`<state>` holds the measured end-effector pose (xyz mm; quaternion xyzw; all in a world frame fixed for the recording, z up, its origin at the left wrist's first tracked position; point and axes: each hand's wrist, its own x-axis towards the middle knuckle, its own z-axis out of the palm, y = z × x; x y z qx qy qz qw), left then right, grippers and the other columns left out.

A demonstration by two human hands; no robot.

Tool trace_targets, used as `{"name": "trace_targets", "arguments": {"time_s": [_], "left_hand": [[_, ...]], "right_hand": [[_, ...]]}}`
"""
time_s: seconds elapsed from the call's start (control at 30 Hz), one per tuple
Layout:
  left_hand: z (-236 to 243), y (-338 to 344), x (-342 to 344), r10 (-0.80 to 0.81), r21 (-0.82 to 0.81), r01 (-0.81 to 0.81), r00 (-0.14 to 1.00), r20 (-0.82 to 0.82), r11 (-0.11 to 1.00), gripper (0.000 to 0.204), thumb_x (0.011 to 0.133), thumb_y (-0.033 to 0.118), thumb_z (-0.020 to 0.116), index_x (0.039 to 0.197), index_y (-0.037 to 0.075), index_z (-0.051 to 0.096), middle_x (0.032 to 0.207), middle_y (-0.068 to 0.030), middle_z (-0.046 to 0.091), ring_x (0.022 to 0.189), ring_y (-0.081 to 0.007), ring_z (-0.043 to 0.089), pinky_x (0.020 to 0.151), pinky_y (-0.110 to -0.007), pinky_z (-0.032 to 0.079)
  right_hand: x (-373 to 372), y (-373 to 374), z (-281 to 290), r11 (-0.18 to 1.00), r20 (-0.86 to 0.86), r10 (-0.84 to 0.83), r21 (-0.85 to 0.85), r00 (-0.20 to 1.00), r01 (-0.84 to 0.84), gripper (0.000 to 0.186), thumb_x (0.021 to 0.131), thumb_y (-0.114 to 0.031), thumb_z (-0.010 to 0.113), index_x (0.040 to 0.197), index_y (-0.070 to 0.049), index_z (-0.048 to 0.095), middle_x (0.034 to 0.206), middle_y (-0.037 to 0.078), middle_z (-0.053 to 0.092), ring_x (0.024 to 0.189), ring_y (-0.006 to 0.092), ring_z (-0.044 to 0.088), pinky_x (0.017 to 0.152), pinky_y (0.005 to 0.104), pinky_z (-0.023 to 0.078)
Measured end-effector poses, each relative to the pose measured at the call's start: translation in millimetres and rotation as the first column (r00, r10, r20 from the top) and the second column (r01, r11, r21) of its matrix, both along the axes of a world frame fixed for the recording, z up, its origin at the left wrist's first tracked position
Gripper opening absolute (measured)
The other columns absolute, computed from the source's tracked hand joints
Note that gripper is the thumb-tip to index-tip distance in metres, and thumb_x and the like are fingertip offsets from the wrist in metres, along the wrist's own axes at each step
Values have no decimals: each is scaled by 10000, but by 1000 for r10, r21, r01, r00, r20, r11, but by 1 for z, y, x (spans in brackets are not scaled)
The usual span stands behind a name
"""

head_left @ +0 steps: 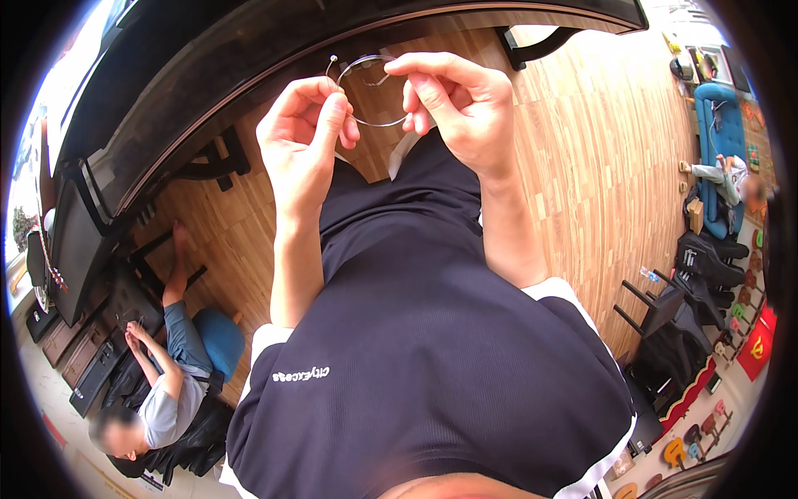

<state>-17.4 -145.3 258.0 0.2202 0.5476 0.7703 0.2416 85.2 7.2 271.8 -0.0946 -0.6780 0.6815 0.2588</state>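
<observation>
A thin, shiny guitar string [378, 125], coiled into a loop, is held up between my hands, in front of my lap. One short end of it sticks up on the left and carries a small ball. My left hand [303, 141] pinches the loop's left side between thumb and fingers. On the opposite side, my right hand [465, 108] is closed on the coil, with its thumb and index finger near the top. Parts of the string are hidden behind the fingers of both hands.
A long, glossy black table [249, 58] runs along the far side and left. At lower left a person [170, 407] sits by a blue stool [218, 341]. Another person is on a blue sofa [713, 158] at right. Black chairs [657, 308] stand on the wooden floor.
</observation>
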Motion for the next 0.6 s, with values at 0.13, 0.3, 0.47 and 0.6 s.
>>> {"name": "trace_targets", "arguments": {"time_s": [0.13,0.3,0.47,0.6], "left_hand": [[3,1,-1,7,-1,-7,1000,-17,1000,35,943,4,613,971,-17,615,774,-36,620,612,-79,590,555,-205,474],[2,0,1,0,-22,0,1000,-12,1000,51,944,18,614,988,-6,623,805,-43,619,623,-86,571,561,-203,458],[4,2,1,15,-17,-15,1000,20,1000,30,938,9,621,960,-12,623,785,-43,624,610,-83,593,553,-212,477],[4,3,-2,36,-23,-36,999,21,999,33,939,10,619,961,-15,624,791,-47,625,609,-88,594,551,-216,479]], "right_hand": [[-2,-3,7,993,17,-82,82,997,80,201,893,44,599,1061,-22,689,652,9,627,559,51,603,516,195,494],[-3,-7,9,980,77,-171,112,982,162,142,863,32,650,993,-24,657,641,19,649,558,65,636,510,196,489],[-4,-5,7,925,45,-245,309,968,220,124,825,27,698,930,-38,684,695,20,660,570,66,633,506,199,483],[-7,3,2,799,-94,-270,534,958,277,97,794,36,730,849,-40,705,791,31,667,596,74,632,513,198,485]]}}
